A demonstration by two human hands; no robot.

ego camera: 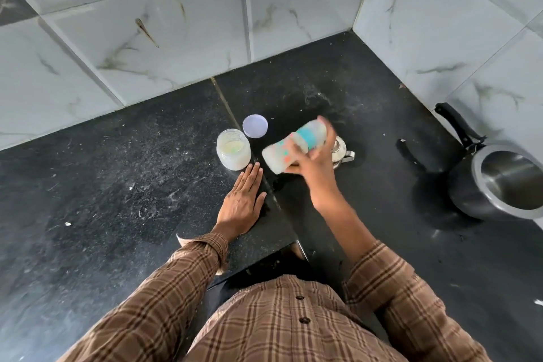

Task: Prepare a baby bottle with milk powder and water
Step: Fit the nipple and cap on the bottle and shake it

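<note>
right hand (313, 160) — gripping tilted baby bottle (293, 147) | left hand (242, 200) — flat on counter (117, 185)

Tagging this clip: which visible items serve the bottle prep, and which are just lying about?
In use:
baby bottle, tilted in right hand
open powder jar
jar lid
steel cup, probably

Idle:
pressure cooker
left hand, flat on counter

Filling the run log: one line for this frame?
right hand: grip on tilted, blurred baby bottle | left hand: flat on counter | powder jar: open, lid beside
</note>
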